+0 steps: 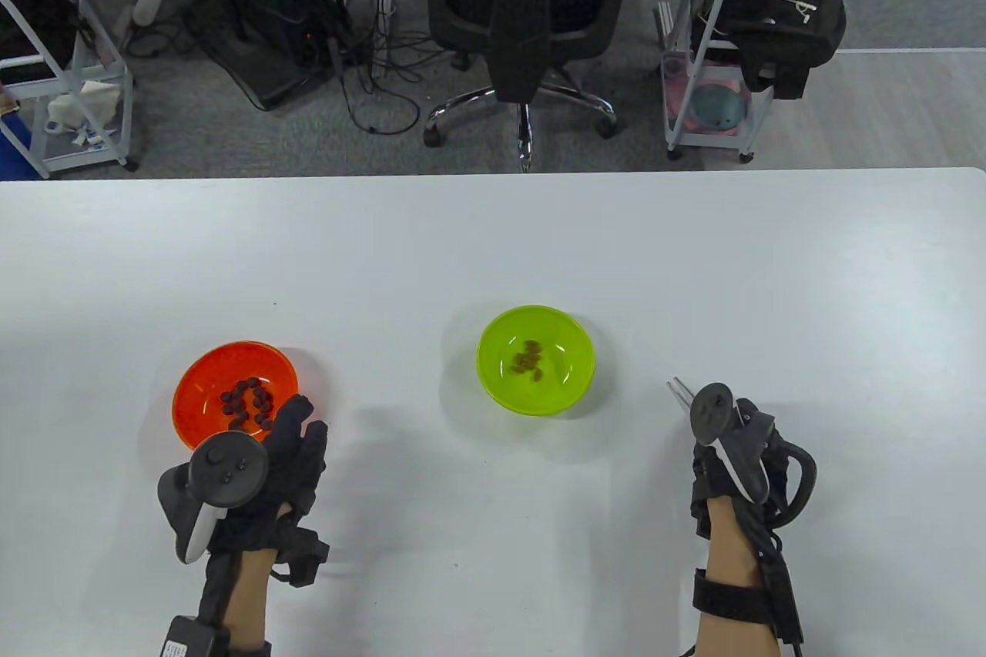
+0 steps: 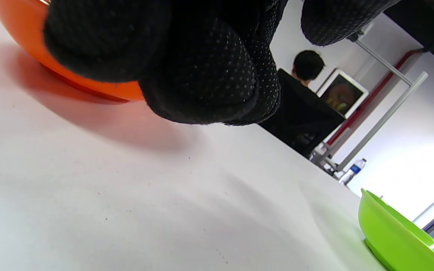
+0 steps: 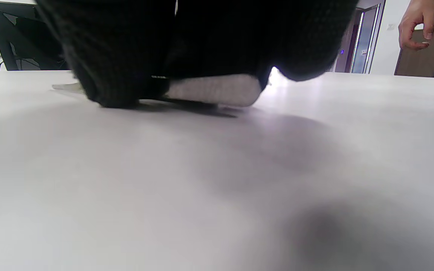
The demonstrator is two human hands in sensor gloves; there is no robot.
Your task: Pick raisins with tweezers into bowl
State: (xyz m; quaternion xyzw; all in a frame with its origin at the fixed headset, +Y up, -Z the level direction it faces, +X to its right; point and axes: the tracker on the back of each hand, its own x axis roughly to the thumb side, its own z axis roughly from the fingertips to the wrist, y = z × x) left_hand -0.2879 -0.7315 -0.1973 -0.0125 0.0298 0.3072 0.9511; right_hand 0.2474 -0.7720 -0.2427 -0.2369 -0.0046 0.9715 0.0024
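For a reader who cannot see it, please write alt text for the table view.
Two gloved hands rest on a white table: the left hand touches an orange bowl of dark raisins, the right hand holds tweezers. Between them stands a green bowl with a few raisins inside.

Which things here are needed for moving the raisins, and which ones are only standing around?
For the job:
- tweezers, under the right hand
- orange bowl, with dark raisins, by the left hand
- green bowl, with some raisins

Not for the job:
- office chair
- white carts
- cables
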